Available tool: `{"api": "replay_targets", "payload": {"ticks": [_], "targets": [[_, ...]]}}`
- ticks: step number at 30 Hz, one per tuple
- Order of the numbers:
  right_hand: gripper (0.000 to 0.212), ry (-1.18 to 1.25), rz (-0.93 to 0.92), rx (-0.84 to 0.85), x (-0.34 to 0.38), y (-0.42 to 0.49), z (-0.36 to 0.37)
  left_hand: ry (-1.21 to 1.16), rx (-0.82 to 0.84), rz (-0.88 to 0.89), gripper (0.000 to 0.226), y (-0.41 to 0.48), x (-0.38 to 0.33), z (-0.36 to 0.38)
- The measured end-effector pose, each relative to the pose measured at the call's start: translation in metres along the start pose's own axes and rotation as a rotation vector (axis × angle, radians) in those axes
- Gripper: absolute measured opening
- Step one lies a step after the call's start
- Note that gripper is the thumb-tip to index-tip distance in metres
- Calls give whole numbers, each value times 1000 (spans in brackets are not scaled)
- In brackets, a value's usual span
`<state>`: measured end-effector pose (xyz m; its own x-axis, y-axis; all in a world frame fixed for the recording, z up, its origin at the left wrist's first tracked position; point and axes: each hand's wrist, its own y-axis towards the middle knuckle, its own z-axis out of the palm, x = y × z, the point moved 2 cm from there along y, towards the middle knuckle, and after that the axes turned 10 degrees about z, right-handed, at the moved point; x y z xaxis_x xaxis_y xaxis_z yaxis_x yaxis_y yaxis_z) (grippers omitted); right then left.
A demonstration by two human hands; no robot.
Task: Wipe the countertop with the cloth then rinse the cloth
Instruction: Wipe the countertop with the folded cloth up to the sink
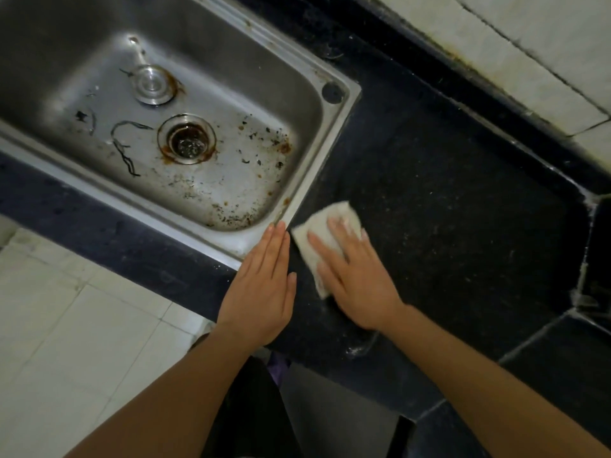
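On the countertop (446,200), the right hand (357,279) presses the cloth (325,226) flat-fingered; the left hand (263,285) rests flat.

A single wide-angle camera on my head looks forward and steeply down from close above. The frame sits tilted: the sink (248,71) fills the upper left, the dark counter (446,209) spans the right, the wall (529,44) is at top right, the floor (66,325) is at lower left, and both my forearms (496,391) enter from the bottom edge.
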<state>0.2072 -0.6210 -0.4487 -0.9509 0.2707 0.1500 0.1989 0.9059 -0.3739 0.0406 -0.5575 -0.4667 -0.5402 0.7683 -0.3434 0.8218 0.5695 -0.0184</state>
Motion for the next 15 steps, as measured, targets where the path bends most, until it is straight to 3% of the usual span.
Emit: {"api": "replay_targets", "payload": {"ticks": [4, 11, 15], "targets": [[49, -69, -187, 62, -27, -18, 0, -34, -5, -9, 61, 0, 1, 1], [54, 56, 403, -142, -50, 109, -34, -67, 17, -4, 65, -1, 2, 1], [54, 185, 541, -148, -20, 134, -39, -102, 0, 13, 67, -1, 1, -2]]}}
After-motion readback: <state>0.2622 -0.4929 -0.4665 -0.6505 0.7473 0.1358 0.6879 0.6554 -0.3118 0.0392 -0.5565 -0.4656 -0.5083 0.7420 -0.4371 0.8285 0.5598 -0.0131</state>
